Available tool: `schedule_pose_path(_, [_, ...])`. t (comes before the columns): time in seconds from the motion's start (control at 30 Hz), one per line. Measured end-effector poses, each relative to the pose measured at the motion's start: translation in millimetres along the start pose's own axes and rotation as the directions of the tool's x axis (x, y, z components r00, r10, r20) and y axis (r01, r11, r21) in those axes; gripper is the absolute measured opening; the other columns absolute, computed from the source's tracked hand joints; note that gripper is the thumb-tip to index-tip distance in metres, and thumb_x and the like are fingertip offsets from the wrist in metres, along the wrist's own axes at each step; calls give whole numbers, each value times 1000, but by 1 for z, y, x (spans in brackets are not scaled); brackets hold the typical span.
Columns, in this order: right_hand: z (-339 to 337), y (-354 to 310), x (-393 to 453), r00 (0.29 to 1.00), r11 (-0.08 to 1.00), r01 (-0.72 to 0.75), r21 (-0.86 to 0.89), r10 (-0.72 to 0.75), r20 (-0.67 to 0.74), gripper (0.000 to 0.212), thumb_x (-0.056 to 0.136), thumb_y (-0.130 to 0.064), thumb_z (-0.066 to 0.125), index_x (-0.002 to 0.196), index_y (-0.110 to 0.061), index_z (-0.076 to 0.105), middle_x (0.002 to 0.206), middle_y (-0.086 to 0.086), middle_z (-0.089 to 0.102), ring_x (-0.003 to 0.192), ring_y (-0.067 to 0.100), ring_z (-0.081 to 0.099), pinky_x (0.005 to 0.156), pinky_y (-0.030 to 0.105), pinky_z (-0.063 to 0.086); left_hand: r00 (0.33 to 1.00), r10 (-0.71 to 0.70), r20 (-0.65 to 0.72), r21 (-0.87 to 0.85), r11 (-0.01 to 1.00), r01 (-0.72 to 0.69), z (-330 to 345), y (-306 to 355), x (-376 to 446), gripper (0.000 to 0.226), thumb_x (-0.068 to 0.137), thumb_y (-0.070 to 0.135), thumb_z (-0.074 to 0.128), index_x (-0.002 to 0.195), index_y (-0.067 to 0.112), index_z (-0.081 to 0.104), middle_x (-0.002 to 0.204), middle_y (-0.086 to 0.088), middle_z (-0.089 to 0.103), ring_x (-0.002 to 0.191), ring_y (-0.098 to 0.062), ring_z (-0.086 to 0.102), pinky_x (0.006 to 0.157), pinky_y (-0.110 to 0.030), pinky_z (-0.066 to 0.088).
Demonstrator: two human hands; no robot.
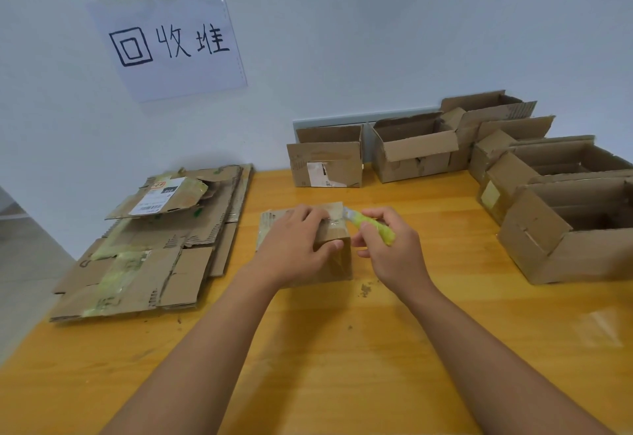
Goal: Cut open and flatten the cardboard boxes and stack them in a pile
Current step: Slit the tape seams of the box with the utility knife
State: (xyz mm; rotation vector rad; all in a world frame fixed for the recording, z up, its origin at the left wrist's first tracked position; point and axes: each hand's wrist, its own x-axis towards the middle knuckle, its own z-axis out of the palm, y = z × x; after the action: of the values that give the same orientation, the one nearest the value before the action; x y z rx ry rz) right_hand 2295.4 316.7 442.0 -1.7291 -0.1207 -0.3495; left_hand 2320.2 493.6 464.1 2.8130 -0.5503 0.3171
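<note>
Two hands are seen: the left hand and the right hand. One small taped box is counted under them, and one yellow-green cutter. One pile of flattened cardboard is seen on the one wooden table; the sheets in it cannot be counted exactly. Along the back and right side at least six open boxes are counted, some overlapping. One paper sign is taped to the wall.
</note>
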Motion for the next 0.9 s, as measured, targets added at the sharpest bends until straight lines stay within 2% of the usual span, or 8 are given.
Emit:
schedule_pose_path(0.13, [0,1,1,1000,1000,-4,-13,4,13,19,97,-13,54,102,-29,62,77,1,72,76,17,71,71,47,60,1000,-6,-21,-10,1000,6,2,-1,-2,51,93,57,52,133,27,46,127,6,49,114,-14,45,95,-29,38])
schedule_pose_path(0.23, [0,0,2,999,1000,-24,14,24,30,17,97,-11,53,106,-24,62,78,2,71,80,17,71,67,34,61,1000,-7,-26,-7,1000,7,2,-1,-2,50,93,58,52,133,28,46,127,6,49,113,-14,45,95,-29,38])
schedule_pose_path(0.3, [-1,-1,3,999,999,-28,18,27,43,17,98,-11,53,107,-22,61,78,3,71,81,18,70,66,30,61,1000,-10,-26,-6,1000,10,2,-1,-1,51,92,58,52,133,28,46,127,6,50,114,-15,46,95,-30,38])
schedule_pose_path(0.5, [-3,2,4,998,999,-32,12,31,63,19,96,-10,53,101,-27,61,69,-6,69,80,15,71,73,40,61,1000,-25,-17,-10,1000,25,2,-3,-1,51,91,60,52,132,30,46,126,7,49,114,-16,46,93,-30,38])
schedule_pose_path(0.7, [-6,-5,5,993,992,-82,99,73,88,16,98,-11,51,105,-23,59,75,4,68,80,18,71,65,27,59,1000,-30,0,-1,1000,30,1,-3,-1,51,92,61,51,133,31,45,127,7,48,116,-16,46,95,-32,38])
schedule_pose_path(0.9, [-5,-2,9,987,990,-117,77,108,116,17,99,-11,50,111,-18,60,77,3,68,80,15,71,68,30,60,999,-45,24,9,999,44,0,-3,0,52,92,61,50,135,32,43,130,6,46,118,-15,44,96,-30,37])
